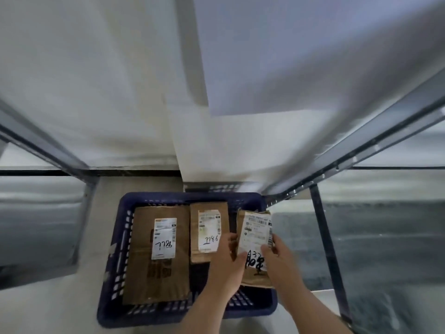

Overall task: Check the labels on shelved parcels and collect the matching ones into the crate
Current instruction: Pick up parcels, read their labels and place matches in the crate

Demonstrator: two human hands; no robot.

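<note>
A dark blue slotted crate (113, 261) sits on the floor below me. Inside lie a large brown parcel (144, 268) with a white label marked 7786 and a smaller brown parcel (204, 255) whose label also reads 7786. Both hands hold a third small brown parcel (255, 237) with a white label and black handwriting over the crate's right side. My left hand (226, 261) grips its left edge with the thumb on the label. My right hand (277, 256) grips its right edge, thumb on the front.
Grey metal shelf uprights run at the left (48, 150) and right (361, 145). A dark post (330, 249) stands right of the crate. White wall panels fill the upper view, and pale floor (72, 304) surrounds the crate.
</note>
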